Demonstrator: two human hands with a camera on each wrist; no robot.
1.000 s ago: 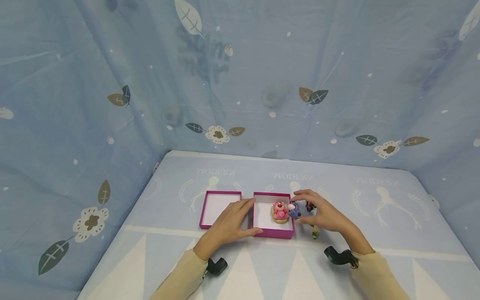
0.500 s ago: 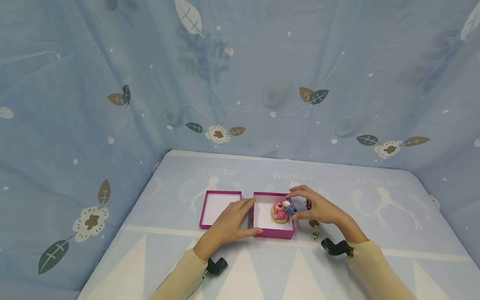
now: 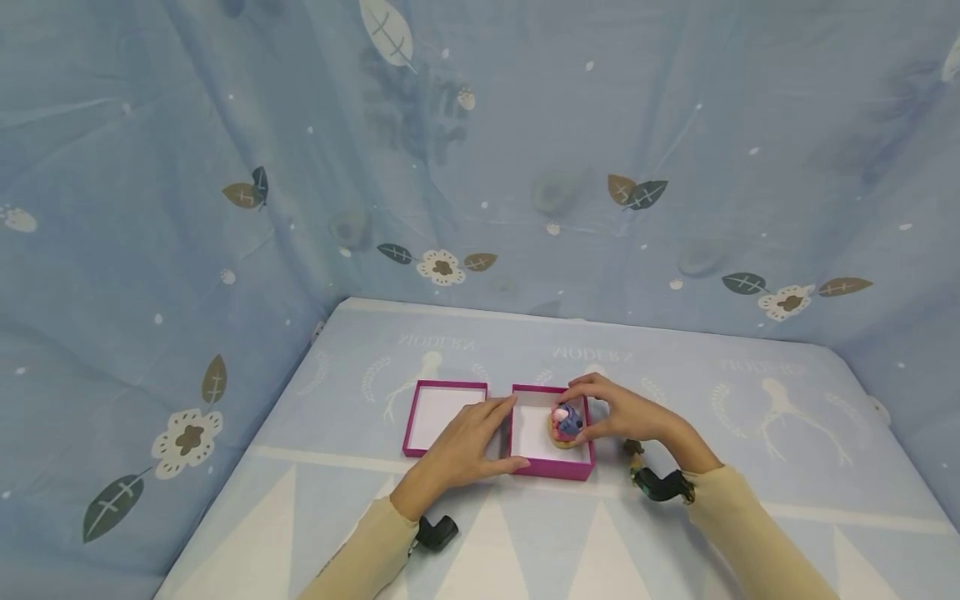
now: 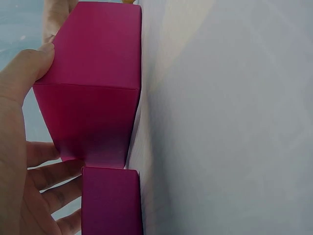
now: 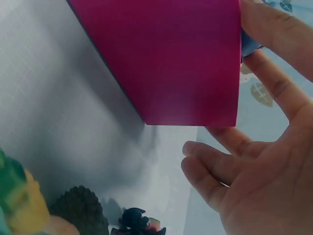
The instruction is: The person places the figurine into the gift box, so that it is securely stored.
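Note:
An open magenta box with a white inside stands in the middle of the table. My left hand grips its left side, thumb at the front top edge and fingers along the side wall. Over the box's right half, my right hand pinches a small blue figurine between thumb and fingers. Below it, partly hidden, a pink bear figurine on a round tan base sits inside the box. In the right wrist view the box wall hides most of the blue figurine.
A shallow magenta lid lies left of the box, white inside up. Right of the box are a green and yellow figurine, a dark textured object and a small black figurine. Patterned cloth hangs behind the table.
My right hand has moved left over the box's right wall, carrying the blue figurine from the rim to above the pink bear. The left hand keeps its hold; the head view shifts slightly.

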